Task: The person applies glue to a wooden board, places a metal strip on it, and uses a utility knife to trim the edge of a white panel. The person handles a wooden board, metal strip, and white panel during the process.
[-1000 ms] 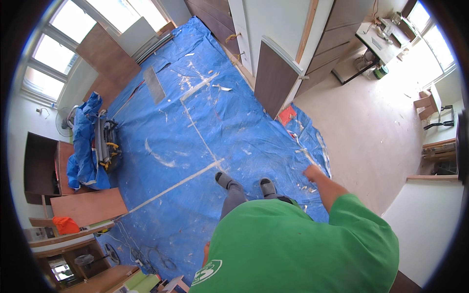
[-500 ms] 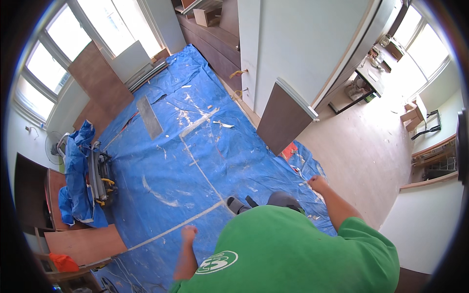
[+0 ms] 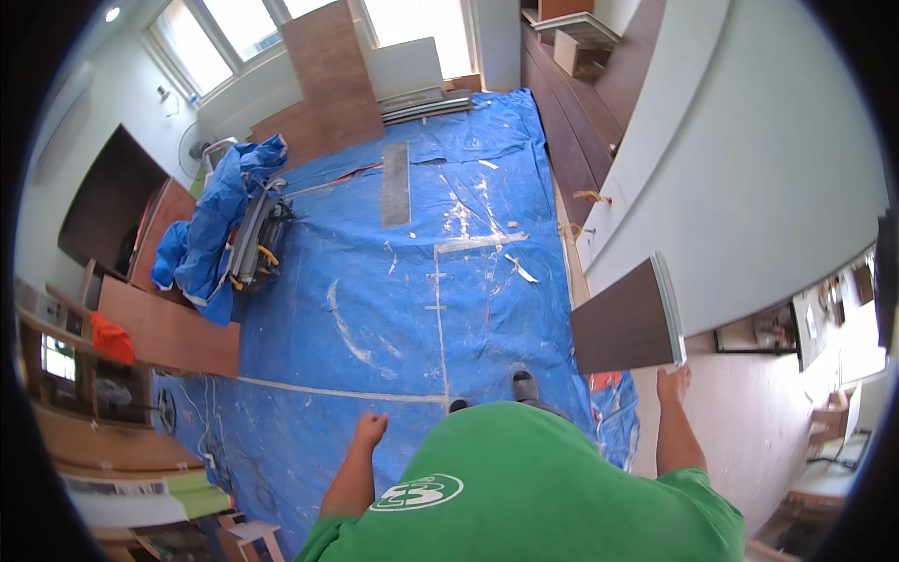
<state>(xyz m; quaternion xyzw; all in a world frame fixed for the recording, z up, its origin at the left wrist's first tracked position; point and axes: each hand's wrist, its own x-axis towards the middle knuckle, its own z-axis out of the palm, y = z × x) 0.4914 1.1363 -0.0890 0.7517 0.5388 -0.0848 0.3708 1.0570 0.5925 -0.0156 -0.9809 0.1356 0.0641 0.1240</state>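
My left hand (image 3: 372,429) hangs beside my body above the blue tarp (image 3: 393,290), its fingers curled in and nothing visible in them. Out to the right, my right hand (image 3: 673,383) has its fingers stretched apart, just below the near corner of a dark brown panel (image 3: 626,323). Whether the fingertips touch that panel I cannot tell. The panel leans against the end of a white wall and has a pale edge strip. Both of my feet, in dark grey shoes (image 3: 525,385), are on the tarp.
A grey strip of board (image 3: 396,184) lies on the tarp. At left stands a tool stand (image 3: 255,239) partly draped in blue sheeting, behind a brown board (image 3: 169,323). Tall brown boards (image 3: 332,80) lean by the windows. Yellow wires (image 3: 590,196) stick out of the white wall.
My view has swung left, so the room appears shifted right. My right hand, closed before, now has its fingers spread near the dark panel. The left hand remains curled.
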